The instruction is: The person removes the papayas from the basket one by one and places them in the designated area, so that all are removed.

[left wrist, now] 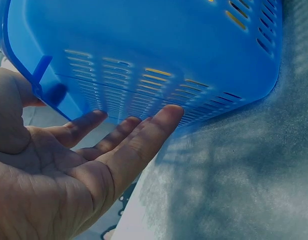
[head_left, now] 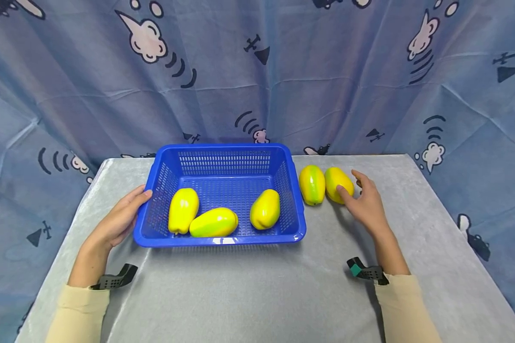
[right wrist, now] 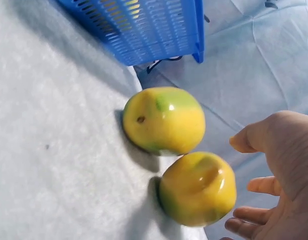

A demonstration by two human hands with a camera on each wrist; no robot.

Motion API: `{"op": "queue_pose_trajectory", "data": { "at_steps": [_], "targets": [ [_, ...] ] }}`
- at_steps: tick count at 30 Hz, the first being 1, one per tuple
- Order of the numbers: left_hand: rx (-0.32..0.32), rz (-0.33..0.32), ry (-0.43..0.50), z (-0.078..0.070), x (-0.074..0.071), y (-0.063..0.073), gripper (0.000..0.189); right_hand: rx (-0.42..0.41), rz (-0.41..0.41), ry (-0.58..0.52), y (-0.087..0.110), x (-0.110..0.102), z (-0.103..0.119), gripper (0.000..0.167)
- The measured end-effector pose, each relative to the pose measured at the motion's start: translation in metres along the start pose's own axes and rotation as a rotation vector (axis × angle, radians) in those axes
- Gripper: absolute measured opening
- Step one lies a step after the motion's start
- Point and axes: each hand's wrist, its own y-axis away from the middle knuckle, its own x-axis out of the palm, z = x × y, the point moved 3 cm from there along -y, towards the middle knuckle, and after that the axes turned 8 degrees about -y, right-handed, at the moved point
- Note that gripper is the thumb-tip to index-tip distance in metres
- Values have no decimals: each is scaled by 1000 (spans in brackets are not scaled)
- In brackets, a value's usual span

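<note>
A blue basket [head_left: 223, 242] sits by the worktop's [head_left: 249, 295] far edge, three yellow-green fruits [head_left: 264, 209] inside. The person's left hand [head_left: 118, 217] grips its left rim — thumb over, fingers outside. Right of it, the right hand [head_left: 367, 204] — fingers wide — is at the outer fruit [head_left: 335, 181], beside its neighbour [head_left: 312, 185].

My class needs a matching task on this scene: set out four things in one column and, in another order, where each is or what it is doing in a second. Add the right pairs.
Column one
1. Left hand
2. Right hand
3. Basket
4. Curtain

Column two
A. Contains three fruits
B. Open, thumb and fingers apart, by the rightmost fruit
C. Behind the table
D. Grips the basket at its left side

Right pairs: 1-D, 2-B, 3-A, 4-C
</note>
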Motion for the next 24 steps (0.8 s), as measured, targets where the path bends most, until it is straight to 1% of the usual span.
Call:
{"op": "queue_pose_trajectory", "data": {
  "at_steps": [3,7,11,14,19,24],
  "targets": [
    [8,6,4,1,2,-1,73,-15,-20,-2,4,-3,5,75],
    [7,5,4,1,2,-1,73,-62,-44,-3,7,-2,16,73],
    [4,6,2,0,3,-3,73,-109,-73,-4,12,-1,30,70],
    [1,8,1,0,2,-3,74,-155,-85,-3,15,-1,44,67],
    [-4,0,5,-1,1,1,74,-228,-63,-3,19,2,69,64],
    [2,8,13,-1,1,2,75,-277,-23,-15,23,7,87,62]
  ]
}}
